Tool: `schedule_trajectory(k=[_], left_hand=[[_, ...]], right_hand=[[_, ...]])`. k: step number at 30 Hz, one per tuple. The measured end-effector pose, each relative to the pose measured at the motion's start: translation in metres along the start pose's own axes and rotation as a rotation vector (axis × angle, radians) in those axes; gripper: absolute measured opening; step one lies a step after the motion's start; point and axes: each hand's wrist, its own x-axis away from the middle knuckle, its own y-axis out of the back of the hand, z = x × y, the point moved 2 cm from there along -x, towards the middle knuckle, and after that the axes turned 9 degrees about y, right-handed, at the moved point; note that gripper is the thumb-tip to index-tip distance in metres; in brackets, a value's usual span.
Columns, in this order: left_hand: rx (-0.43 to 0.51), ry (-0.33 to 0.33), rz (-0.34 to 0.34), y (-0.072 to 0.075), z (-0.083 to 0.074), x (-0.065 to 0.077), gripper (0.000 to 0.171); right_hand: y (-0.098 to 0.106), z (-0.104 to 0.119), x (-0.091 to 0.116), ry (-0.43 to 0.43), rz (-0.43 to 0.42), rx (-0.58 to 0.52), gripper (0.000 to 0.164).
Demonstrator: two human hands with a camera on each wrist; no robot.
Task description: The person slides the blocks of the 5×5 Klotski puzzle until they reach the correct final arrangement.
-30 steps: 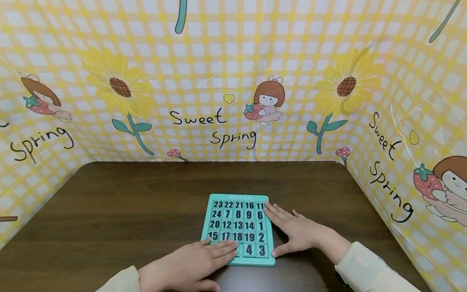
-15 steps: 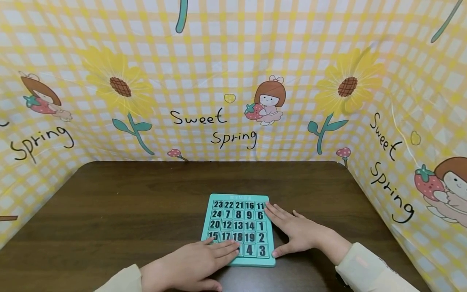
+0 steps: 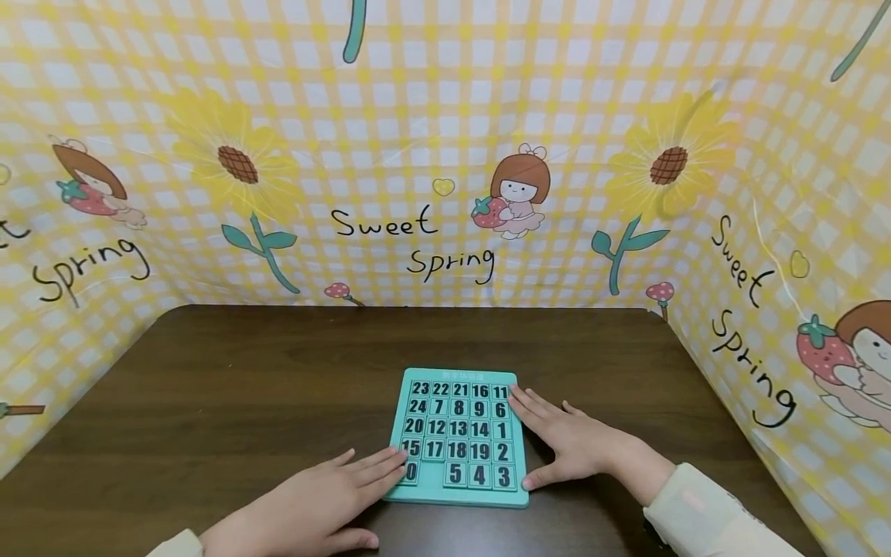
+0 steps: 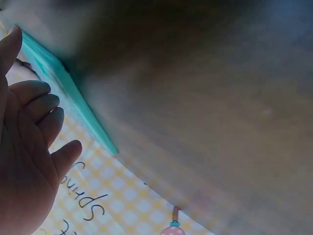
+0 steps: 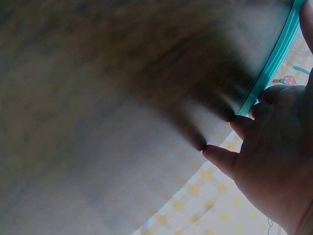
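Note:
A teal number slide puzzle (image 3: 431,495) lies flat on the table, its rows of numbered tiles facing up. In the bottom row, a bare slot sits between a tile (image 3: 411,473) whose visible digit is 0 and the tile marked 5 (image 3: 455,475). My left hand (image 3: 299,503) reaches in from the left with straight fingers. Its fingertips lie over the puzzle's lower left edge and partly cover the 0 tile and the 15 tile (image 3: 412,449). My right hand (image 3: 574,445) rests along the right edge, fingertips near the 11 tile (image 3: 500,392) and thumb at the lower right corner.
The puzzle lies on a dark brown wooden table (image 3: 278,371). A yellow checked cloth (image 3: 390,139) with printed flowers and figures stands around its back and sides. Sleeves (image 3: 710,510) cover the forearms.
My left hand slides the 5 tile right, beside the 4, then draws back to the left, uncovering the bare slot and the 0 tile. The right hand stays at the puzzle's edge.

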Motion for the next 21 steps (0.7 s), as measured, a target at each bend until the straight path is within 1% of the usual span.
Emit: schedule_trajectory(k=[6, 15, 21], left_hand=[[-0.015, -0.012, -0.025, -0.008, 0.002, 0.007, 0.07], [-0.027, -0.035, -0.039, -0.009, -0.002, -0.003, 0.072], [-0.007, -0.054, -0.021, -0.006, -0.006, -0.01, 0.071]], right_hand=[[0.0, 0.001, 0.0, -0.002, 0.0, -0.002, 0.116], [-0.002, 0.0, 0.0, 0.004, 0.004, -0.004, 0.115], [-0.001, -0.001, 0.0, 0.001, 0.005, 0.003, 0.115]])
